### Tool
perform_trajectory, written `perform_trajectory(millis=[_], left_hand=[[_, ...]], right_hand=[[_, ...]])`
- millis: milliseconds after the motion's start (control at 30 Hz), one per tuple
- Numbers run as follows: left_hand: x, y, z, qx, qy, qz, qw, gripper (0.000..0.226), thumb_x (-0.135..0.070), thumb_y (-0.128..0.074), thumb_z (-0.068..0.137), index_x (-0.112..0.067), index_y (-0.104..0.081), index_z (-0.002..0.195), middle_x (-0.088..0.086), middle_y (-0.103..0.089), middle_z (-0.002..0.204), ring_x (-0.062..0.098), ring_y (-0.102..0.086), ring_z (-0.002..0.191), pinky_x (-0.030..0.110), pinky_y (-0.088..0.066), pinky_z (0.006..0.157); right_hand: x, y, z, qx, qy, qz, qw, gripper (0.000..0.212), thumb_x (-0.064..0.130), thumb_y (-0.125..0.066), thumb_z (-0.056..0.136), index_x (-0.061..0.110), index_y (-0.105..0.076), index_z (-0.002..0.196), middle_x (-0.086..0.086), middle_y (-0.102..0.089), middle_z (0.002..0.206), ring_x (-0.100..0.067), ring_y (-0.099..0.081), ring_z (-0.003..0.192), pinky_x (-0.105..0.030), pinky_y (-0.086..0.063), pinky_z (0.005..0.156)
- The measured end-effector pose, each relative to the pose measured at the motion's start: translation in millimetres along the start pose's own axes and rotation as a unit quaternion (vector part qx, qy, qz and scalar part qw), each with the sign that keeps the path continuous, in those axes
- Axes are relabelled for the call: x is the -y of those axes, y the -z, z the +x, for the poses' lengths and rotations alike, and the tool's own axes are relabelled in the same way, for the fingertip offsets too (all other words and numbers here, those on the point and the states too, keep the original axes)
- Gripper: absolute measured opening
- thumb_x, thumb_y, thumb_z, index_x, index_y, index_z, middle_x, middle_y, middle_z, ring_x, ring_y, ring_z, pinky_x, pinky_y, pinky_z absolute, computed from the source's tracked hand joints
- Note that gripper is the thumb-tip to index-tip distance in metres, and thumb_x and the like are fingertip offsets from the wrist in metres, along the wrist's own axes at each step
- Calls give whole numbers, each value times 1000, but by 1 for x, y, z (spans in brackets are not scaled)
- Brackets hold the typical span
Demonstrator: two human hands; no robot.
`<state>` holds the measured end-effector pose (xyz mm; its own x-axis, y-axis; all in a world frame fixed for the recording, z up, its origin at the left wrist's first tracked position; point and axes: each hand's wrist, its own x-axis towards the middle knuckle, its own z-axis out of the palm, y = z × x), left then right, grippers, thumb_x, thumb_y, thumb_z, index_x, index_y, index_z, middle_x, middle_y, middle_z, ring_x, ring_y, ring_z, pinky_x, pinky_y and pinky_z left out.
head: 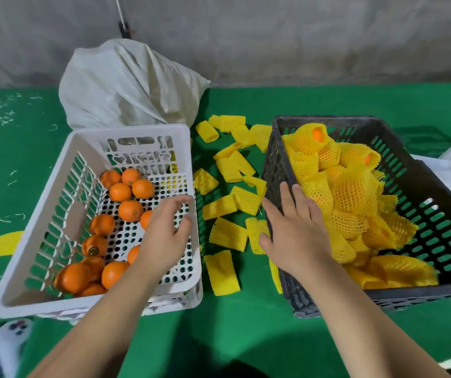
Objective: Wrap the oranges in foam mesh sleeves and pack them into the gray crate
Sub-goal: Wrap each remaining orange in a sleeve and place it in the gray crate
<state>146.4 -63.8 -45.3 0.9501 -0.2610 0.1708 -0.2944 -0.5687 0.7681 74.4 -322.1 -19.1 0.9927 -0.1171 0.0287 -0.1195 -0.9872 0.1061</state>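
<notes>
Crates (126,137): three. Sack (126,85): one. Hands (164,236): two.
</notes>
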Motion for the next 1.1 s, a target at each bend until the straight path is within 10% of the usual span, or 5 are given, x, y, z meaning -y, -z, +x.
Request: perform_trajectory(millis=[167,333,500,867,1100], left_hand=[[34,4,22,186,44,245,950,64,-20,-61,103,-12,-33,160,16,-41,154,38,-44,138,48,-38,113],[53,-11,33,440,147,333,821,76,-43,-60,105,-25,-18,164,15,-36,161,44,-44,140,57,-42,114],[82,-11,28,469,214,480,710,82,-39,-71,100,-29,-24,166,9,-15,172,47,-14,157,66,-27,122],[100,-16,39,381,274,391,792,46,-14,-42,112,-11,-39,158,15,-36,164,34,-36,151,22,-49,103],[61,15,37,165,265,119,942,70,-35,-75,96,-16,-43,156,9,-56,145,30,-59,125,36,-51,98]], right_hand=[[36,-11,18,123,59,66,988,82,60,-47,95,36,-7,162,-6,28,167,-32,27,153,-52,7,124],[83,-41,14,341,213,4,916,56,44,-57,94,31,-48,148,-11,19,169,-36,25,153,-55,6,125],[101,-74,-5,477,293,-133,818,64,43,-56,98,28,-37,158,-8,12,171,-36,22,154,-55,5,126],[93,-75,17,234,101,232,939,33,31,-57,101,17,-62,131,0,-58,132,-25,-60,117,-41,-51,99],[78,-56,16,52,-112,602,789,19,11,-71,93,30,-67,99,10,-71,96,-2,-67,91,-18,-53,79]])
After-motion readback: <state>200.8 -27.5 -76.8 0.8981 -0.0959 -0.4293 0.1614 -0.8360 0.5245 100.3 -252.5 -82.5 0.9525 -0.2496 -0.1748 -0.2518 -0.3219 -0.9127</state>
